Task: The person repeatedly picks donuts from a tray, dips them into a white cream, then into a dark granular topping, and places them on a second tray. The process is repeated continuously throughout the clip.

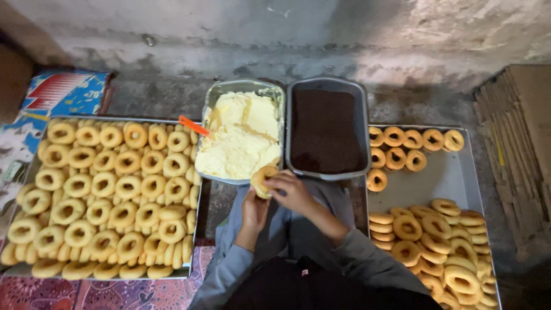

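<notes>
Grey sleeves come up from the bottom edge of the view, and both our hands meet over a single ring doughnut [263, 179] just in front of the near rim of the cream tray [213, 97]. Our left hand [253, 210] cups the doughnut from below, fingers curled around its underside, while our right hand [294, 190] closes over its top edge, fingers pinching it. We judge the doughnut light, soft and easy to dent or tear, so the outer rim is the place to take it, with an even, gentle hold. An orange-handled tool [193, 125] sticks out of the pale cream at the tray's left side. Just beside it stands a tray of dark sprinkles [327, 131]. A big tray of plain doughnuts [103, 189] fills the left, and a steel tray [453, 172] on the right carries more.
</notes>
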